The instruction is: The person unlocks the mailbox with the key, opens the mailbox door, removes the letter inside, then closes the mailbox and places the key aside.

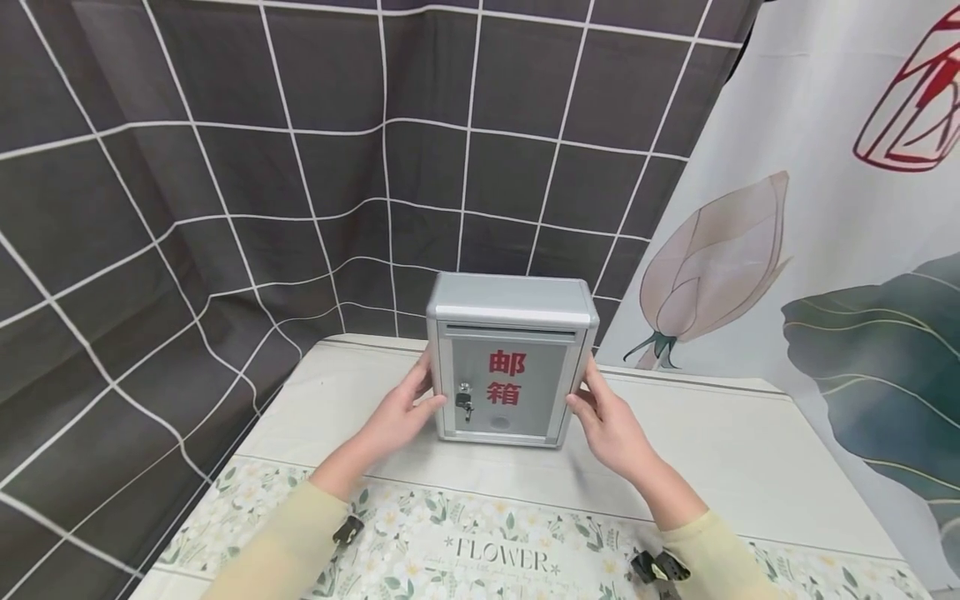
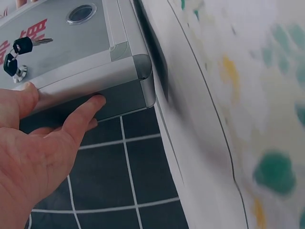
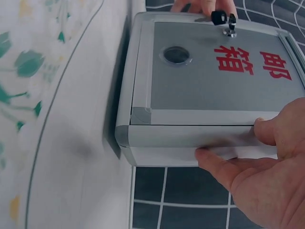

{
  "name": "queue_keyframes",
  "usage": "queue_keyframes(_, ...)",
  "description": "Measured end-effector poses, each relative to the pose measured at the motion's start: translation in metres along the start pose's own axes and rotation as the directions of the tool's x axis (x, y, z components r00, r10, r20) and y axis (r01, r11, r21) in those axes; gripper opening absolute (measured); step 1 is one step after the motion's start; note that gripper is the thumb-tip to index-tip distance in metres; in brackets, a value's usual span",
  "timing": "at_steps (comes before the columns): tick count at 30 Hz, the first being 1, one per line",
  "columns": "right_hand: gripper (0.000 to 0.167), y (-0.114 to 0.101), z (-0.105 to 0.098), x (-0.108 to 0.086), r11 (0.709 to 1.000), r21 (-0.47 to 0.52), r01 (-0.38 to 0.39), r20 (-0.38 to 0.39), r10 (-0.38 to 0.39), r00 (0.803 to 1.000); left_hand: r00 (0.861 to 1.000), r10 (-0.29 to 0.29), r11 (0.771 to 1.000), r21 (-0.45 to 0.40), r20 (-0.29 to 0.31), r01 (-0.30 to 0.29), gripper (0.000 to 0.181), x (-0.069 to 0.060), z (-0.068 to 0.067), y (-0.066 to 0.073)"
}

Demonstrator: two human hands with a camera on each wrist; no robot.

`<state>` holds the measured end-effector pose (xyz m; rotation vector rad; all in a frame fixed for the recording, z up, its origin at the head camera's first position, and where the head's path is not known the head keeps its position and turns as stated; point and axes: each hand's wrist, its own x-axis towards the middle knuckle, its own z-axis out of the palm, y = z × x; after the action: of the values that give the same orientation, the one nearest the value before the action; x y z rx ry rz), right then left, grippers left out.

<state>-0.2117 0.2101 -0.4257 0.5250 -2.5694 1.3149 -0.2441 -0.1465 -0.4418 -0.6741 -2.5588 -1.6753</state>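
The silver mailbox [image 1: 540, 375] sits upright near the middle of the desk [image 1: 720, 425], between the person's two hands; whether its base bears fully on the cloth cannot be told. The left hand [image 1: 401, 412] grips one side, thumb at the front edge and fingers along the side wall. The right hand [image 1: 615, 425] grips the opposite side in the same way. The mailbox door faces the person, with two red Chinese characters [image 1: 506, 379], a small round window [image 1: 500, 423] below them and a narrow slot above. Black-headed keys [image 1: 467, 408] hang at the lock, on the left hand's side. A floral band printed "FLOWER" [image 1: 495, 554] crosses the near part of the desk. Behind stand a dark curtain [image 1: 337, 167] with a white grid and a white curtain bearing a pink lotus bud [image 1: 712, 258].
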Motion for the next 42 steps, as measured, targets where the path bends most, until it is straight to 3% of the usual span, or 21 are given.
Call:
queue_keyframes(16, 0.076, 0.009, -0.027, -0.030, 0.996, -0.063, -0.070, -0.061, 0.066, 0.996, 0.996, 0.047, 0.998, -0.045, 0.078, -0.044, 0.085, 0.020, 0.032, 0.012)
queue_keyframes(22, 0.075, 0.014, -0.030, -0.035, 0.996, -0.071, -0.051, -0.076, 0.045, 0.996, 0.995, 0.049, 0.997, -0.057, 0.087, -0.044, 0.086, 0.025, 0.040, 0.007)
queue_keyframes(31, 0.076, 0.019, -0.027, -0.035, 0.995, -0.086, -0.042, -0.079, 0.035, 0.996, 0.996, 0.043, 0.998, -0.053, 0.081, -0.039, 0.086, 0.024, 0.043, 0.001)
queue_keyframes(42, 0.081, 0.019, -0.028, -0.036, 0.984, -0.175, -0.031, -0.076, 0.017, 0.997, 0.995, 0.049, 0.999, -0.014, 0.087, -0.048, 0.085, 0.025, 0.043, 0.000)
